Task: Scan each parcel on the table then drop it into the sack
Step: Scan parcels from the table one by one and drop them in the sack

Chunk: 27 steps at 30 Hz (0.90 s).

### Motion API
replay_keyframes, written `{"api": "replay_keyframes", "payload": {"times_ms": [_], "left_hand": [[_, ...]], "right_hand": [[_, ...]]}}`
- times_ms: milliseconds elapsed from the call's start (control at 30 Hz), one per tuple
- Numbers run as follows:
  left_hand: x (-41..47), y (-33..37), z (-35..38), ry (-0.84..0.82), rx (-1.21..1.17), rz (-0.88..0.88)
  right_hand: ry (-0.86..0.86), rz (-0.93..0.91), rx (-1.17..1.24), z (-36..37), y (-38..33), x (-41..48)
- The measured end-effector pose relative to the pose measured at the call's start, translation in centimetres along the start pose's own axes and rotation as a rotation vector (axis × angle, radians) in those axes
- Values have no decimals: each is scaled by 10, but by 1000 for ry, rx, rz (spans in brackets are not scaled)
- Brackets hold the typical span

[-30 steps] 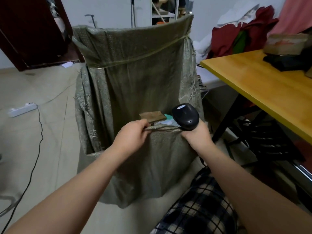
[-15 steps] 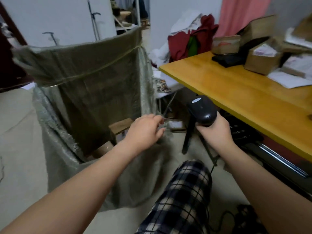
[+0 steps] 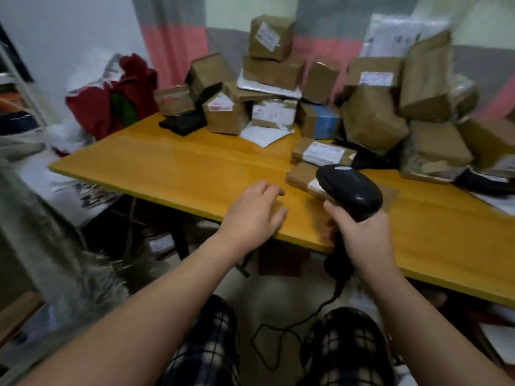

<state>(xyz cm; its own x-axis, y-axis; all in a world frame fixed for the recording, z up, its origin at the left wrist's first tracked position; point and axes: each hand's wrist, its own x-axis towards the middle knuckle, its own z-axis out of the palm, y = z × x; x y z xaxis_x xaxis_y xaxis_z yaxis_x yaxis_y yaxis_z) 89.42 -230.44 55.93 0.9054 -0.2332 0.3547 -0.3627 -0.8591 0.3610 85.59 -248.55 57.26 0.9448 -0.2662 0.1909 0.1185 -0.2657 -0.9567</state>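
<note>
Left grip (image 3: 252, 211) empty, fingers loosely spread, over desk (image 3: 181, 168) edge at mid-frame. Right grip (image 3: 362, 240) wrapped round scanner (image 3: 351, 189) handle. Nearest flat parcel (image 3: 301, 175) lies centre-right, partly behind scanner; sack (image 3: 33, 218) far left. Best lift it label-up, then aim squarely.

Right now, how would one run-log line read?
left hand: empty, at edge of yellow wooden table | right hand: grips black handheld scanner | brown cardboard parcels: piled on table

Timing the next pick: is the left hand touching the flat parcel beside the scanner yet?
Apart. The head view shows a strip of bare table between the left hand and the flat parcel's near corner.
</note>
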Motion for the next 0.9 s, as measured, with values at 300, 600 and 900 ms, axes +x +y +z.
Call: {"api": "replay_keyframes", "payload": {"times_ms": [300,600,900], "left_hand": [[121,21,29,-67,-321,-248],[159,16,48,25,-716,-617],[84,-7,-8,228,-644,-110]], "right_hand": [[125,198,199,-39,11,24],[78,223,298,-29,-14,58],[32,214,386,-26,-15,45]]}}
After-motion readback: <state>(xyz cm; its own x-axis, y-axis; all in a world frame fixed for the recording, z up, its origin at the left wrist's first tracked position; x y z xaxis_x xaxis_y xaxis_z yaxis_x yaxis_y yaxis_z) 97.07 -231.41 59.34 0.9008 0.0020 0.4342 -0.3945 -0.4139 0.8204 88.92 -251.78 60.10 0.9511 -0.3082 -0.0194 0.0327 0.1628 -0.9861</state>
